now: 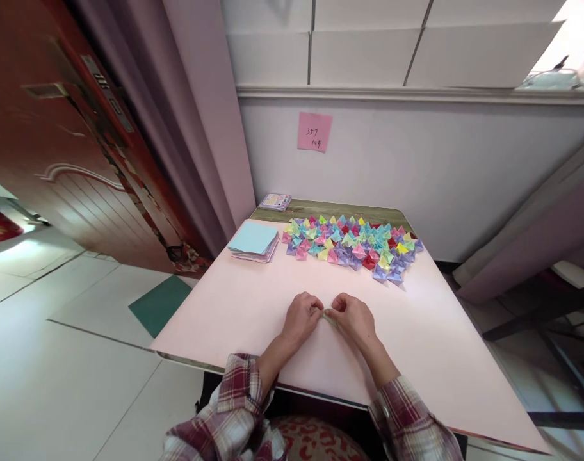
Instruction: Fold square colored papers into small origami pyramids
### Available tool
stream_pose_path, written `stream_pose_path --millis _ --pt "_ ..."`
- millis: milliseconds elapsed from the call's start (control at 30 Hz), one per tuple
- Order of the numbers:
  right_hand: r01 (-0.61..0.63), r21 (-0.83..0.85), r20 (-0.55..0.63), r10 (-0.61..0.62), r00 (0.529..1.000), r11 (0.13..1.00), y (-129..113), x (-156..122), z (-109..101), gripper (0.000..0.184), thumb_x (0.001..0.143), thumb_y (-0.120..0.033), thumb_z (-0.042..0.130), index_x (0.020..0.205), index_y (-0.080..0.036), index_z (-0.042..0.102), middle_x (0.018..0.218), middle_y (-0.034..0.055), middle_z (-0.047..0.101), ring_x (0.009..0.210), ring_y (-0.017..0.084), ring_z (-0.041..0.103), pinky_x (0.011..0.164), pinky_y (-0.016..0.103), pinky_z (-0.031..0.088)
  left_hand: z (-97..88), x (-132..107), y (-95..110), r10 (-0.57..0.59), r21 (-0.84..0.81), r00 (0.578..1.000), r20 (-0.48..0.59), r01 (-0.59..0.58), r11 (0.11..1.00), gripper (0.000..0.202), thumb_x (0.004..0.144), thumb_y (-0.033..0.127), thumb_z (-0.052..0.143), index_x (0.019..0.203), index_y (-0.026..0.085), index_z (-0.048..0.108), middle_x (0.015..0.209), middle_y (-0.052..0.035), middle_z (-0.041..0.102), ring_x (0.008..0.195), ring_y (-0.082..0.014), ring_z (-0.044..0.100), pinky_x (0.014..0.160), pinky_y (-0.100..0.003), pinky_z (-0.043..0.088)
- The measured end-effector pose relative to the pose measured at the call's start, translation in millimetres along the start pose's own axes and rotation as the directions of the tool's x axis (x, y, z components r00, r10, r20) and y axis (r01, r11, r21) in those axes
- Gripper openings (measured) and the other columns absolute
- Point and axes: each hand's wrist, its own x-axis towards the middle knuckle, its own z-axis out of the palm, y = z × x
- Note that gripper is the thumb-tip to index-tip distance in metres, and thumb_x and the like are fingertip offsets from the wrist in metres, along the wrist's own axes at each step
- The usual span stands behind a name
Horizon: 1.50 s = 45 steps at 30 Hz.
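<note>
Near the front middle of the table, my left hand [303, 315] and my right hand [353, 316] meet fingertip to fingertip. Between them is a small piece of light green paper [329, 318], pinched from both sides and mostly hidden by my fingers. Its folds are too small to make out. Beyond my hands lies a wide cluster of folded paper pieces [349, 243] in pink, purple, yellow, green, blue and red. To the left of that cluster sits a stack of square paper sheets [254, 239] with a light blue one on top.
A pale pink sheet covers most of the table [446, 346]. At its back left corner lies a small printed pack [275, 202]. A pink note [314, 132] is stuck to the wall behind. On the floor to the left is a green square [160, 305], near a red door [81, 128].
</note>
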Motion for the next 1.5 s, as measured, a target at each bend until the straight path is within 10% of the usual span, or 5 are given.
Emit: stream_pose_path --millis 400,767,1033,1300,1500 --pt "-0.094 0.847 -0.009 0.192 0.981 0.523 -4.3 -15.7 -18.3 0.038 0.060 -0.043 0.082 0.082 -0.017 0.066 0.061 -0.0009 0.063 0.057 0.012 0.053 0.057 0.025 0.041 2.5 -1.2 48.8 -0.286 -0.759 0.900 0.328 0.431 0.488 0.036 0.069 0.046 0.075 0.077 0.012 0.066 0.072 -0.0065 0.067 0.061 -0.0144 0.061 0.061 -0.027 0.048" --pt "-0.210 0.832 0.209 0.061 0.976 0.513 -11.7 -8.3 -53.2 0.037 0.063 -0.045 0.081 0.081 -0.015 0.071 0.065 0.0016 0.063 0.059 0.013 0.052 0.058 0.026 0.043 -23.4 16.6 79.0 -0.119 -0.706 0.961 0.251 0.266 0.657 0.027 0.075 0.037 0.071 0.068 0.013 0.059 0.060 0.0024 0.053 0.055 -0.0080 0.046 0.054 -0.021 0.036" --pt "-0.124 0.878 0.083 0.109 0.991 0.462 -18.3 7.4 -64.5 0.031 0.065 -0.045 0.080 0.071 -0.016 0.069 0.060 -0.0011 0.059 0.056 0.010 0.047 0.055 0.023 0.039 -24.3 28.9 94.1 -0.170 -0.609 0.927 0.335 0.351 0.711 0.034 0.083 0.046 0.059 0.075 0.014 0.063 0.062 -0.0018 0.060 0.051 -0.0102 0.050 0.049 -0.022 0.038" --pt "-0.189 0.920 0.161 0.109 0.981 0.345 -23.7 28.1 -70.3 0.031 0.064 -0.044 0.082 0.078 -0.018 0.071 0.067 0.0002 0.063 0.060 0.011 0.053 0.061 0.025 0.045 -33.1 50.3 106.6 -0.084 -0.387 0.991 0.102 0.117 0.914 0.034 0.086 0.036 0.056 0.059 0.016 0.057 0.053 0.0026 0.050 0.050 -0.0087 0.041 0.051 -0.022 0.032" --pt "-0.154 0.920 0.088 0.192 0.977 0.361 -25.5 37.4 -68.3 0.033 0.063 -0.046 0.082 0.081 -0.018 0.074 0.071 0.0016 0.066 0.061 0.011 0.053 0.063 0.026 0.047 -43.5 67.0 98.5 -0.135 -0.534 0.990 0.026 0.128 0.836 0.023 0.073 0.036 0.073 0.077 0.017 0.059 0.062 0.0044 0.050 0.058 -0.0097 0.044 0.055 -0.021 0.036"
